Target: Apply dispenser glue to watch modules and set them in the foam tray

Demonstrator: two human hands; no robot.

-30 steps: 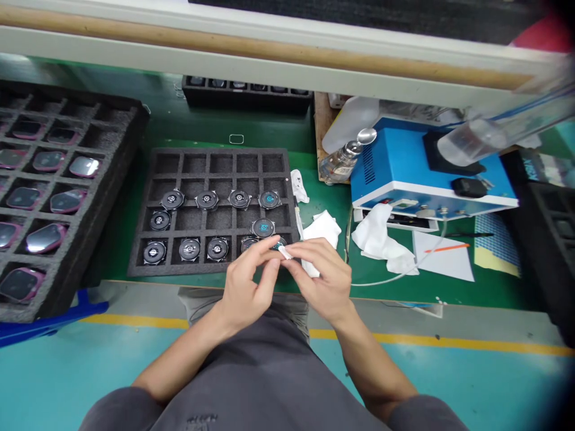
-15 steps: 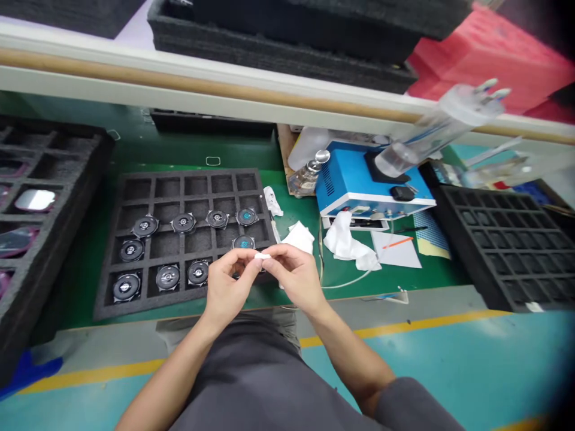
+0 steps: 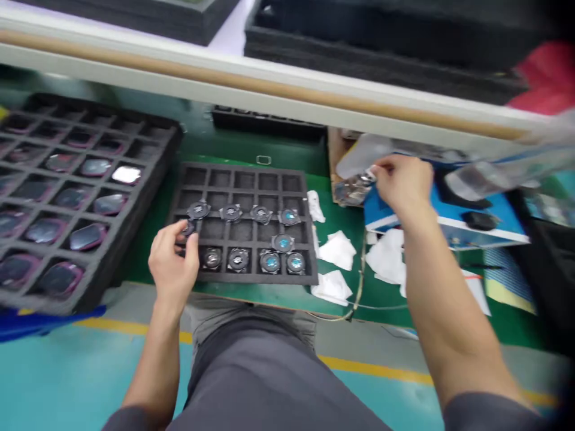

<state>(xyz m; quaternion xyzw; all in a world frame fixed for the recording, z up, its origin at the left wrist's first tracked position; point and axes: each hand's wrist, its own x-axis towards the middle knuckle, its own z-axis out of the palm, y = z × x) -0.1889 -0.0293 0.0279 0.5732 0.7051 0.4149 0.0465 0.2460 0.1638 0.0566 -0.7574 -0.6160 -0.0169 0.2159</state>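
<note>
My left hand [image 3: 173,257] is at the left side of the dark foam tray [image 3: 245,230], its fingers closed around a round black watch part [image 3: 188,227]. Several more round parts sit in the tray, some with a blue-green centre like the one near the right edge [image 3: 295,262]. Over at the glass bottle [image 3: 353,190], my right hand [image 3: 399,179] is raised with thumb and fingers pinched at its shiny top. Whether a bit of white material is also between those fingers is too blurred to tell.
A larger foam tray [image 3: 101,233] of purple-edged pieces stands at the left. White cloths [image 3: 338,250] lie right of the middle tray. Behind my right forearm is a blue machine [image 3: 494,215] with a clear cylinder [image 3: 476,179]. A shelf edge [image 3: 269,90] crosses above the bench.
My hands have parted from the small white piece they held together. The left moved to a watch part, the right to the bottle. The view has shifted left.
</note>
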